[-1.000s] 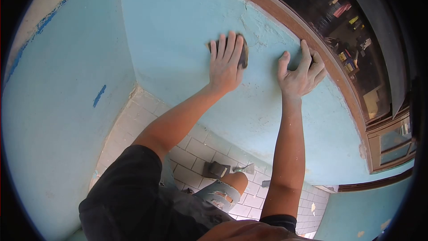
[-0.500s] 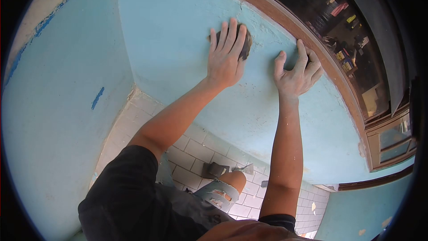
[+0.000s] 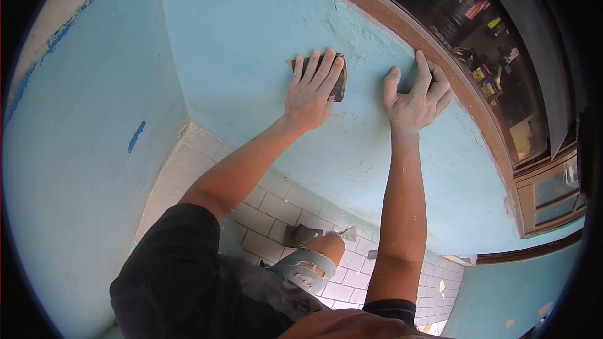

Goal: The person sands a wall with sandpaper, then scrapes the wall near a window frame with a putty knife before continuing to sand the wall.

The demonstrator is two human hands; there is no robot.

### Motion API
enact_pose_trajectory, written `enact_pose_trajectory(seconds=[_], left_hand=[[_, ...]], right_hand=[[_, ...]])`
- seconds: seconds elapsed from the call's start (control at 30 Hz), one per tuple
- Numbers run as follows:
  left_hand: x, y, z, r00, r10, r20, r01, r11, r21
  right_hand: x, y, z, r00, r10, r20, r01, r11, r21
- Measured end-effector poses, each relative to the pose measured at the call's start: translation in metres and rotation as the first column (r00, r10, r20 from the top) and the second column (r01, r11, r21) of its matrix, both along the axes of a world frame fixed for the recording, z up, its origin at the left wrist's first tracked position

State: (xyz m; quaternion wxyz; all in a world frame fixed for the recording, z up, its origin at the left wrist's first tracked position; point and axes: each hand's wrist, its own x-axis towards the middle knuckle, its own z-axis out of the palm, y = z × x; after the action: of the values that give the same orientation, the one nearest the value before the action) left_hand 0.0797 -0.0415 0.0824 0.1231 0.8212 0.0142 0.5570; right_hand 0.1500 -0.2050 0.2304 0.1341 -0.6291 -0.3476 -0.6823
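A dark sheet of sandpaper (image 3: 340, 86) with worn, pale edges lies against the light blue wall (image 3: 232, 56). My left hand (image 3: 308, 97) presses it there with straight fingers, covering most of the sheet. To the right, my dusty right hand (image 3: 414, 102) holds nothing. Its thumb and bent fingers are apart, and the fingertips rest at the brown window frame (image 3: 377, 11). Cracked, flaking paint (image 3: 358, 36) shows on the wall between the hands and the frame.
Below is a tiled floor (image 3: 257, 220). A dark block-like object (image 3: 303, 234) and what looks like a flat scraper blade (image 3: 349, 233) lie near my knee. Dark window glass (image 3: 465, 31) runs along the upper right. Another blue wall (image 3: 81, 169) meets this one at the left.
My left hand has moved down and slightly left along the wall with the sandpaper. My right hand stays nearly in place by the window frame.
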Motion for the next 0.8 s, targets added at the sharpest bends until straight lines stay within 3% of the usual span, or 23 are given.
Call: enact_pose_trajectory(seconds=[0.07, 0.13, 0.2, 0.27, 0.33, 0.37, 0.47, 0.53, 0.63, 0.7, 0.73, 0.77, 0.8], left_hand=[[-0.016, -0.001, 0.037, 0.999, 0.037, -0.035, -0.038, 0.999, -0.019], [-0.010, -0.004, 0.063, 0.992, 0.022, 0.121, -0.011, 0.996, -0.090], [-0.010, -0.004, 0.038, 0.989, -0.055, 0.134, 0.071, 0.991, -0.114], [-0.014, 0.000, -0.013, 0.999, -0.052, -0.015, 0.051, 0.997, -0.065], [-0.020, 0.000, -0.015, 0.999, -0.009, -0.043, 0.009, 1.000, -0.015], [-0.012, -0.004, -0.012, 1.000, 0.006, 0.014, -0.004, 0.996, -0.084], [0.005, 0.005, 0.065, 0.994, -0.009, 0.109, 0.024, 0.991, -0.134], [0.017, 0.009, 0.080, 0.974, 0.081, 0.211, -0.071, 0.996, -0.054], [0.009, -0.013, -0.031, 0.995, 0.061, -0.084, -0.062, 0.998, -0.010], [-0.002, 0.001, -0.053, 0.990, 0.071, -0.120, -0.068, 0.997, 0.022], [-0.010, 0.005, -0.038, 0.983, 0.081, -0.166, -0.073, 0.996, 0.053], [0.000, 0.013, -0.013, 0.987, 0.162, 0.002, -0.161, 0.982, -0.098], [0.001, 0.024, 0.050, 0.953, 0.264, 0.149, -0.219, 0.940, -0.262]], right_hand=[[-0.001, 0.002, 0.000, 1.000, -0.001, -0.023, 0.001, 1.000, 0.000], [0.002, 0.004, 0.002, 1.000, 0.007, -0.023, -0.007, 1.000, -0.003], [-0.002, 0.003, -0.002, 1.000, -0.005, -0.025, 0.005, 1.000, 0.002], [0.000, 0.001, 0.001, 1.000, 0.002, -0.017, -0.002, 1.000, -0.004], [0.000, 0.000, 0.001, 1.000, -0.015, -0.006, 0.015, 1.000, -0.005], [-0.001, -0.001, 0.000, 1.000, -0.016, -0.010, 0.016, 1.000, -0.005], [0.002, 0.003, 0.002, 1.000, -0.005, -0.015, 0.005, 1.000, 0.000], [-0.002, -0.001, -0.004, 0.999, -0.002, -0.034, 0.002, 1.000, -0.020], [-0.002, 0.001, -0.004, 1.000, 0.004, -0.024, -0.004, 1.000, 0.004], [-0.001, 0.001, -0.001, 1.000, -0.013, -0.027, 0.013, 1.000, -0.008], [0.000, 0.001, 0.001, 1.000, -0.012, -0.016, 0.012, 1.000, -0.005], [0.000, 0.001, 0.000, 1.000, -0.011, -0.010, 0.011, 1.000, -0.006], [0.001, 0.002, -0.002, 1.000, -0.008, -0.010, 0.008, 1.000, -0.011]])
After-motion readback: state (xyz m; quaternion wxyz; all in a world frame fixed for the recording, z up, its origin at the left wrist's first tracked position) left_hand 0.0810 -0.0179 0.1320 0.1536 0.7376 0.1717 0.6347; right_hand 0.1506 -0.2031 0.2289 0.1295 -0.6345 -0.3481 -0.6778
